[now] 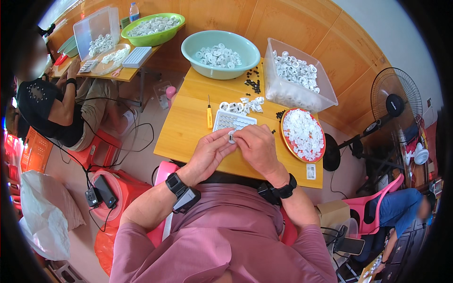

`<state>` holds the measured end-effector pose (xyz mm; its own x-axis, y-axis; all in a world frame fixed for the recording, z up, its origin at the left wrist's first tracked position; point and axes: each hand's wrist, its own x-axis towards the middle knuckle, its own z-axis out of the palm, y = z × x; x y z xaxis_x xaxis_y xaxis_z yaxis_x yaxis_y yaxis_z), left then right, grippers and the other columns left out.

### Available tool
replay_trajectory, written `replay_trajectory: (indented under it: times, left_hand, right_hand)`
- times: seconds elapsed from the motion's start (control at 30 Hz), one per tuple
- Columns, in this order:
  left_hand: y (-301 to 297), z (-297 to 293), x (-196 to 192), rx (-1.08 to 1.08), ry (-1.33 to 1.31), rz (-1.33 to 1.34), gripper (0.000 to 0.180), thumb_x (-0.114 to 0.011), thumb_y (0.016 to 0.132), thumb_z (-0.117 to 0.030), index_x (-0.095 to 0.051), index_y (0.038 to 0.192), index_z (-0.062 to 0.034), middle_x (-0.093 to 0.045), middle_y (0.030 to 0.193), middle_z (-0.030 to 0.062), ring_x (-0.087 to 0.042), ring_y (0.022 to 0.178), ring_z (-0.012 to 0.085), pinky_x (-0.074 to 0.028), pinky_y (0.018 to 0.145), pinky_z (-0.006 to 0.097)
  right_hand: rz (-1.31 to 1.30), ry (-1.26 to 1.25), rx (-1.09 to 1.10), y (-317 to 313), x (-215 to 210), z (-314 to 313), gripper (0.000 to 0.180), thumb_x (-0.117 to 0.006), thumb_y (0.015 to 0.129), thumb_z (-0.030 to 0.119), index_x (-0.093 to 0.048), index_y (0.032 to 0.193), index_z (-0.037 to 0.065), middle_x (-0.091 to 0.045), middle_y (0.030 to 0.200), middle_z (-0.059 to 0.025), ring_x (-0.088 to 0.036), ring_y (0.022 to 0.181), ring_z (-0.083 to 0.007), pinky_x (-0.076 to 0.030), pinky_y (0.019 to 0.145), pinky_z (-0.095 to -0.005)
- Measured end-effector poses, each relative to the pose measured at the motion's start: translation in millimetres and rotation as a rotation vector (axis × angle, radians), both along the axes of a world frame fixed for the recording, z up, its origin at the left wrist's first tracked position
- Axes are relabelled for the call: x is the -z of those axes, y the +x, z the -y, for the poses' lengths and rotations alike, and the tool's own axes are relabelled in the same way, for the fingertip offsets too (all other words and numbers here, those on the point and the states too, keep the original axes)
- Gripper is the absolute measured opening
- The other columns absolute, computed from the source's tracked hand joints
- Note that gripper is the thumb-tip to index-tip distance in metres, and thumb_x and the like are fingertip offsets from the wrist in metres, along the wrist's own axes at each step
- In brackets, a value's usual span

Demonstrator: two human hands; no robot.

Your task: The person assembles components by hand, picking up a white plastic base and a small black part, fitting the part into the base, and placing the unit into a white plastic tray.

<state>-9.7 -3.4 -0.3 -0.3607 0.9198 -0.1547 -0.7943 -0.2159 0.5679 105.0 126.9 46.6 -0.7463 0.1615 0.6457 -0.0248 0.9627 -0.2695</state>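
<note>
Close to the table's front edge, both hands meet over a small white plastic part (231,137) with a dark middle. My left hand (213,152) grips it between thumb and fingertips. The closed fingertips of my right hand (258,147) pinch at its right side; they partly hide it. Just beyond my fingers lies a white tray (251,121) holding rows of small round grey pieces. A yellow-handled screwdriver (209,116) is left of the tray. Several white ring-like parts (241,106) lie along the tray's far side.
Behind stand a pale green basin (203,70) and a clear bin (285,96), both with white parts. Small black pieces (253,86) are scattered between them. A red-rimmed plate (284,132) of white bits sits right. A fan (395,104) stands beyond; people (52,111) sit on both sides.
</note>
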Motion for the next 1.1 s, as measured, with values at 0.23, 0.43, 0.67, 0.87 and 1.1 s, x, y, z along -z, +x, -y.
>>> replay_trajectory:
  times: [0.23, 0.43, 0.67, 0.87, 1.1]
  left_hand:
    - [1.1, -0.8, -1.2, 0.001, 0.033, -0.016, 0.032, -0.052, 0.103, -0.011, -0.054, 0.131, 0.0049, -0.063, 0.125, 0.0133, -0.064, 0.112, 0.019, -0.053, 0.099, 0.032]
    - [-0.8, 0.2, -5.7, -0.018, -0.001, 0.004, 0.032, -0.052, 0.104, -0.012, -0.053, 0.131, 0.0048, -0.063, 0.127, 0.0161, -0.064, 0.115, 0.0237, -0.052, 0.102, 0.033]
    - [-2.6, -0.1, -6.9, -0.101, -0.013, 0.032, 0.034, -0.051, 0.104, -0.014, -0.051, 0.132, 0.0048, -0.062, 0.126, 0.0198, -0.064, 0.115, 0.0281, -0.052, 0.102, 0.034]
    - [-2.6, 1.4, -8.0, -0.095, -0.024, 0.038, 0.033, -0.051, 0.104, -0.013, -0.052, 0.131, 0.0054, -0.062, 0.126, 0.0195, -0.064, 0.115, 0.0282, -0.052, 0.103, 0.034]
    - [-1.6, 0.3, -8.5, -0.046, -0.008, 0.027, 0.034, -0.051, 0.103, -0.012, -0.051, 0.132, 0.0061, -0.063, 0.125, 0.0188, -0.064, 0.115, 0.0272, -0.052, 0.103, 0.034]
  right_hand:
    - [-0.047, 0.008, 0.036, -0.4, 1.6, 3.9, 0.004, -0.07, 0.079, 0.007, -0.067, 0.081, 0.009, -0.061, 0.073, -0.0052, -0.058, 0.065, -0.0273, -0.041, 0.063, -0.0376]
    - [-0.031, -0.037, -0.009, 1.5, -4.1, -9.8, 0.003, -0.068, 0.082, 0.009, -0.069, 0.084, 0.007, -0.066, 0.077, -0.0073, -0.061, 0.068, -0.0283, -0.045, 0.064, -0.0384]
    - [0.258, -0.491, 0.159, 9.6, 10.2, -49.2, 0.014, -0.069, 0.085, 0.015, -0.073, 0.091, 0.003, -0.069, 0.085, -0.0152, -0.066, 0.078, -0.0327, -0.051, 0.072, -0.0394]
    - [0.294, -0.397, 0.139, -0.4, 20.4, -35.1, 0.015, -0.068, 0.085, 0.017, -0.075, 0.09, 0.005, -0.07, 0.088, -0.0167, -0.067, 0.083, -0.0357, -0.052, 0.076, -0.0432]
    - [0.343, -0.342, 0.149, 0.1, 17.1, -34.6, 0.014, -0.066, 0.084, 0.014, -0.074, 0.087, 0.003, -0.07, 0.089, -0.0185, -0.066, 0.086, -0.0379, -0.051, 0.077, -0.0452]
